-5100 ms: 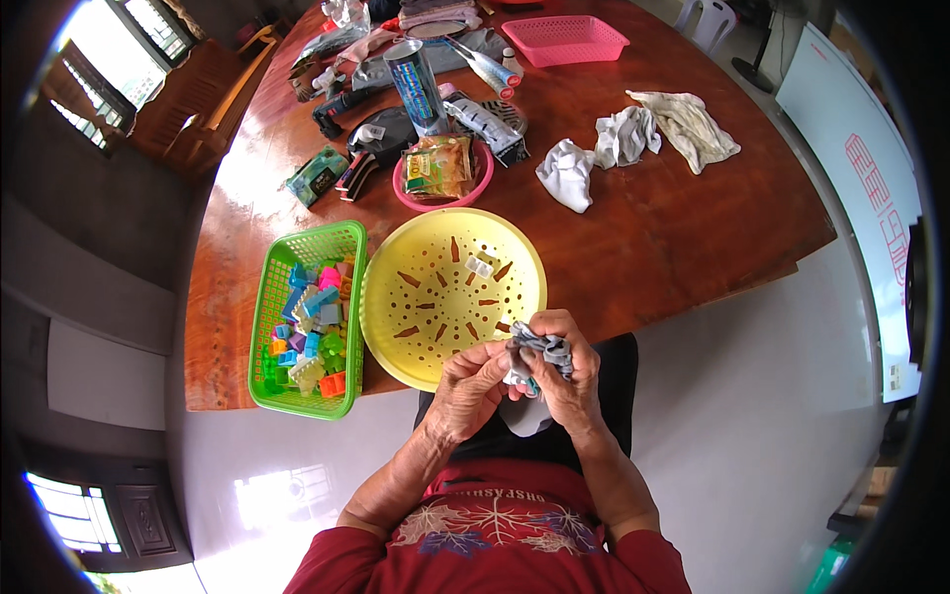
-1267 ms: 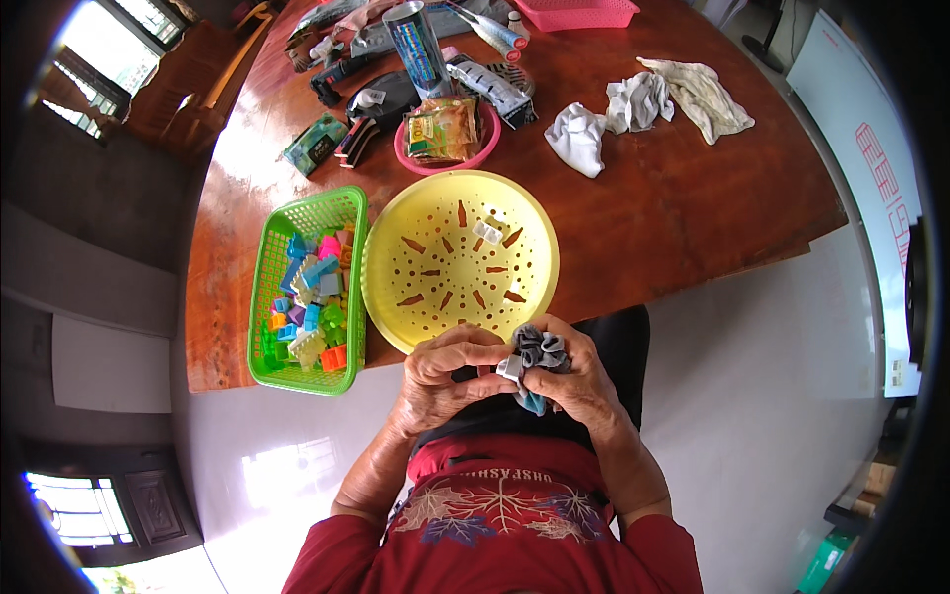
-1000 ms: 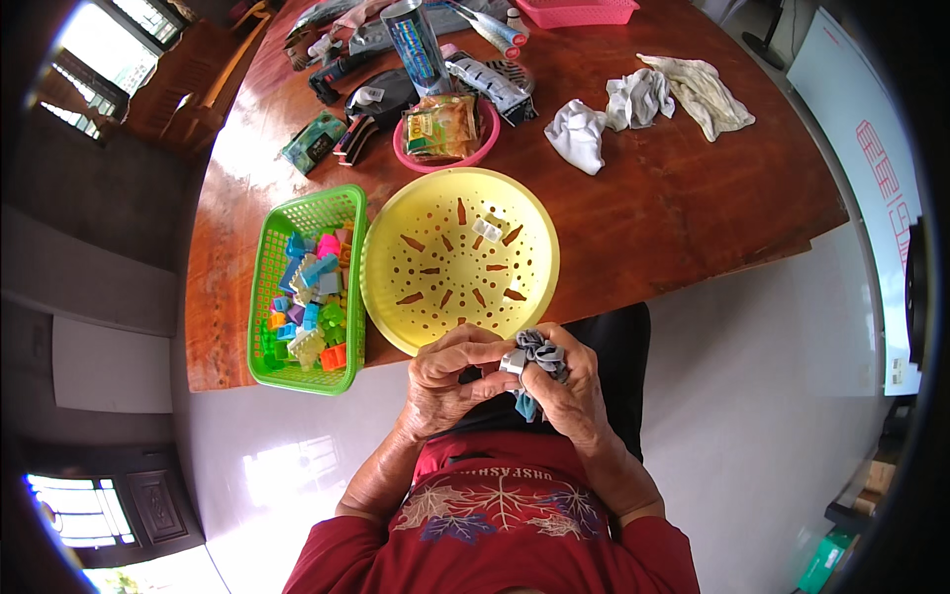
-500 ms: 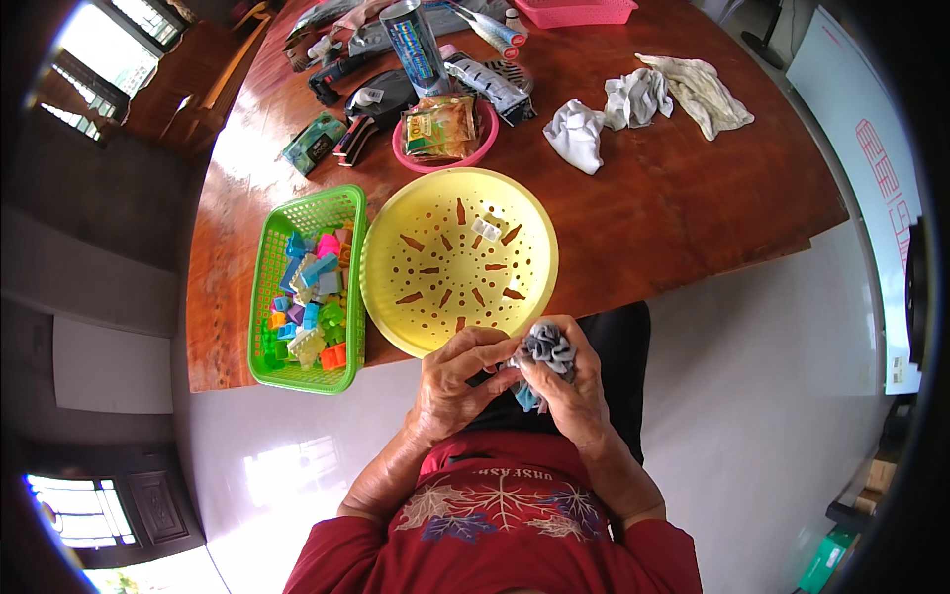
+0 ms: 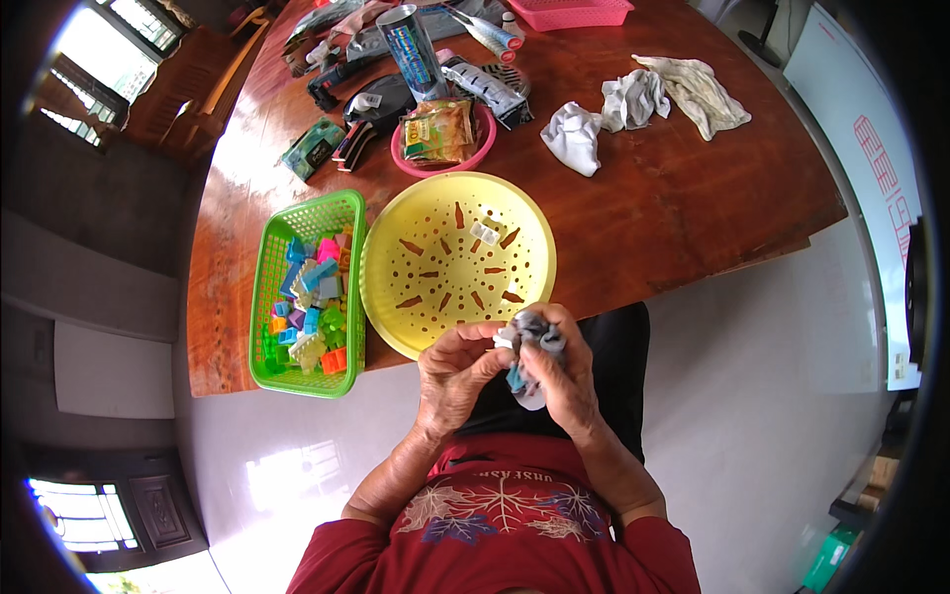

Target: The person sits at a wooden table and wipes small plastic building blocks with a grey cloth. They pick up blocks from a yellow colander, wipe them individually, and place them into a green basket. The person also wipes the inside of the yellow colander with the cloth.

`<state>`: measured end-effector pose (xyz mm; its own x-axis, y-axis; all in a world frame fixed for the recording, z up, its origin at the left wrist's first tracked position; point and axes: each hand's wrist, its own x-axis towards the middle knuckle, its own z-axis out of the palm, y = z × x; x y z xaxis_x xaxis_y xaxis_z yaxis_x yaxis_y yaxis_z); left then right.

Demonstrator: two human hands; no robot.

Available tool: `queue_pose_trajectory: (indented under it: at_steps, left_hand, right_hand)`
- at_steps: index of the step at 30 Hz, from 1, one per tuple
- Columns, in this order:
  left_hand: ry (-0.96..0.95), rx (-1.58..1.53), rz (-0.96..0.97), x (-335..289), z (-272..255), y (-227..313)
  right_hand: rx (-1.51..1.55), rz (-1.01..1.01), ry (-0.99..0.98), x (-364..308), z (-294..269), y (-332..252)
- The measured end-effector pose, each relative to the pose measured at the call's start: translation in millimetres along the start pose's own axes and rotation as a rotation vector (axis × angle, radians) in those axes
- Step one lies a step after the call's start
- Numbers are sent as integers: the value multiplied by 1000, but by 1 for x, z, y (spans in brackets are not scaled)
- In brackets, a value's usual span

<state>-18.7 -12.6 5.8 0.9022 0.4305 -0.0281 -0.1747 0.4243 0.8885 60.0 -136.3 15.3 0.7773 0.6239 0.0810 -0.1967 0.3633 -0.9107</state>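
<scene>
My right hand [image 5: 564,371] is closed round a bunched grey cloth [image 5: 540,335], with some teal and pale parts hanging below it. Beside it, the fingers of my left hand [image 5: 453,381] pinch a small white toy brick [image 5: 504,338], which touches the cloth. Both hands are over my lap, at the near rim of a yellow colander [image 5: 386,272]. One white toy brick [image 5: 485,233] lies inside that colander. To its left stands a green basket [image 5: 259,346] of colourful toy bricks [image 5: 315,282].
Three crumpled white cloths [image 5: 633,104] lie at the right of the wooden table [image 5: 683,213]. Behind the colander is a pink bowl [image 5: 485,148] holding food packets [image 5: 437,131]. A tall blue can [image 5: 414,54], rackets [image 5: 485,35] and a pink basket [image 5: 569,15] stand farther back.
The white toy brick now shows between my left fingers, against the cloth. My right hand has shifted slightly up and left, turning the cloth so a pale part hangs lower.
</scene>
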Motion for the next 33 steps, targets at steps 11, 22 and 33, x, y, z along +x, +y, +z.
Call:
queue_pose_trajectory:
  at_steps: [11,22,33]
  left_hand:
    - [-44,-210,-109,4,-1,2]
    - [-48,-53,-7,1,-2,-1]
    - [-152,350,212,9,2,5]
  right_hand:
    - [-447,-369,287,-7,-3,10]
    - [-542,-459,43,-8,-2,7]
    - [77,125,110,-11,-12,-5]
